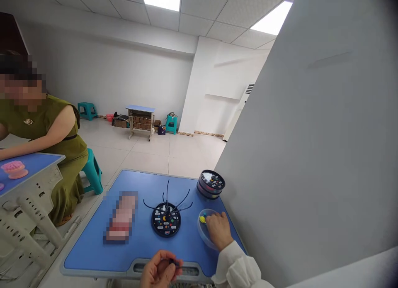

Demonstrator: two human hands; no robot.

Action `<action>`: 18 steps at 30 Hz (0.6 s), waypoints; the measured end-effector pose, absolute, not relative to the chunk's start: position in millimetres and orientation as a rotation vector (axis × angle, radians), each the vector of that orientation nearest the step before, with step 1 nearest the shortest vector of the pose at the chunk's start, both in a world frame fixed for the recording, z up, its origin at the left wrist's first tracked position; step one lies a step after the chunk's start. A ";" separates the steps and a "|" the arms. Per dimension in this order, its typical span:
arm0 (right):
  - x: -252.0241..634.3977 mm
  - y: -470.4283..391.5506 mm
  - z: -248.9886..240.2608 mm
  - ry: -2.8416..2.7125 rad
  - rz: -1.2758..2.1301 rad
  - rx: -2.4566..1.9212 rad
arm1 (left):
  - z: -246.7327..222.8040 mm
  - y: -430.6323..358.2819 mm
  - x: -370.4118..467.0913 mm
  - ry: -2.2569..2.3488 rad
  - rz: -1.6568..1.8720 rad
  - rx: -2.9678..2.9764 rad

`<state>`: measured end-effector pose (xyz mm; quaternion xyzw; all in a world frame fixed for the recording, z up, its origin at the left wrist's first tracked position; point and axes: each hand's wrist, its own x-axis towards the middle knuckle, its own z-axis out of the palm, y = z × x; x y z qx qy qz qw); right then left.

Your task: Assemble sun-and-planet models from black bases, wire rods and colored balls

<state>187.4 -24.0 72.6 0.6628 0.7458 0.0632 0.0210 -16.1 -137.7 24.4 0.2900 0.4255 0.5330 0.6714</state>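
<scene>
My left hand is at the desk's near edge, fingers closed around a small dark piece whose kind is hard to make out. My right hand reaches into a clear plastic bowl, fingers bent down and their tips hidden. Beside them in the bowl lie a yellow piece and something blue. A round black base stands at the middle of the desk, printed with small coloured planets and labels. Several thin, bent black rods rise and spread from its centre.
A stack of round black-rimmed cases stands at the blue desk's far right corner. A blurred pinkish flat item lies left. A grey wall runs close along the right. Another person sits at a desk on the left.
</scene>
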 end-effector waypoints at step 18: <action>153.2 -119.4 91.7 2.106 -2.868 2.402 | 52.1 -153.8 -2.6 0.969 1.400 0.808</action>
